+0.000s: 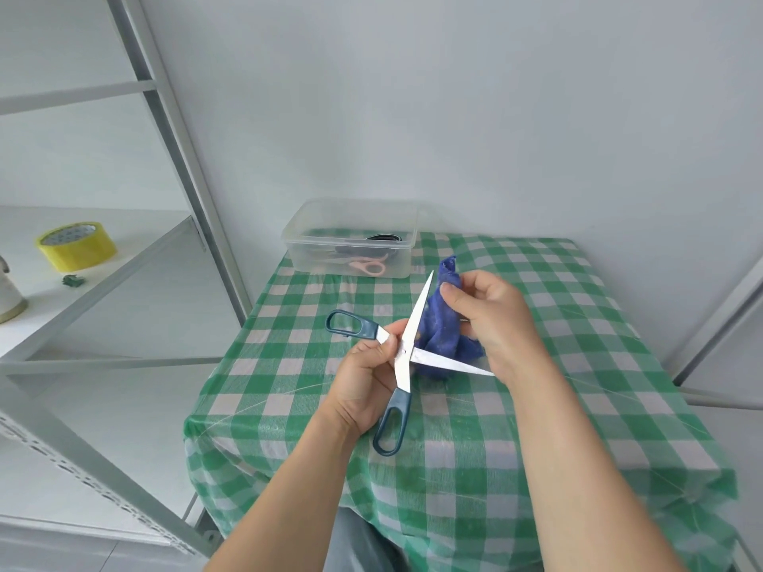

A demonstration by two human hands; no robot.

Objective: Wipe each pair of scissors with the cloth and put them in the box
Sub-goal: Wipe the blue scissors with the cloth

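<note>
Above the near worktop (454, 468), the left hand (363, 381) pinches the wide-open scissors (402, 365) at the pivot, probably the safest hold: stiff, light, slick steel with bare edges. Beyond, the right hand (491, 319) grips the soft bunched cloth (441, 319) against one blade. The box (305, 258) stands far left.

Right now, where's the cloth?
In the head view the cloth is bunched in the right hand, centre frame over the table, between the open blades of the scissors that the left hand holds.
</note>
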